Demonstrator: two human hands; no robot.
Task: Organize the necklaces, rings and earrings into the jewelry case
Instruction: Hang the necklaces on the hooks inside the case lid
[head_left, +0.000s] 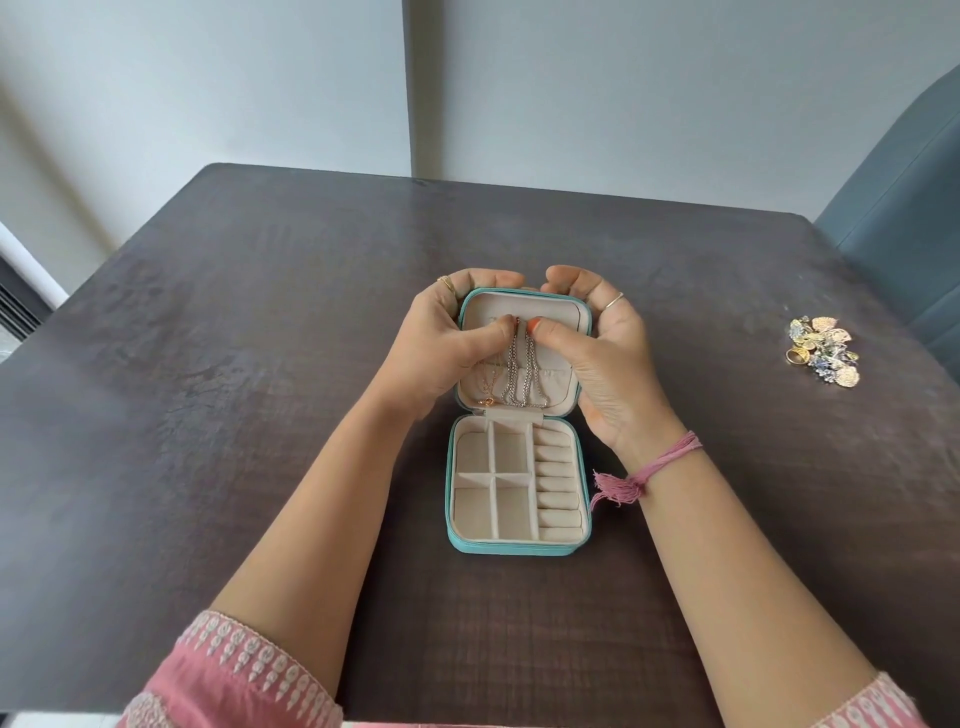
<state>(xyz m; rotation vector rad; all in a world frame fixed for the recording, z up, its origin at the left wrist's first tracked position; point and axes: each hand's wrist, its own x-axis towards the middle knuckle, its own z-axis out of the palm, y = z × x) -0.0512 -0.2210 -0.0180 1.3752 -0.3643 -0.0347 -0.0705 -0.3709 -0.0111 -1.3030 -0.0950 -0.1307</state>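
Note:
A teal jewelry case (511, 546) with a cream lining lies open in the middle of the table, its lid (524, 304) tilted up at the far side. Silver necklaces (522, 371) and a thin gold one (488, 382) hang inside the lid. My left hand (441, 338) grips the lid's left edge, fingers curled over its top, thumb pressing at the chains' upper end. My right hand (602, 353) grips the lid's right edge, thumb beside the chain tops. The tray's square compartments (491, 483) and ring rolls (558, 488) hold nothing.
A small heap of earrings and rings (823, 356), gold and silver, lies on the dark table (260, 338) at the right. A blue-grey chair (904, 208) stands at the table's far right corner. A pink thread bracelet is on my right wrist.

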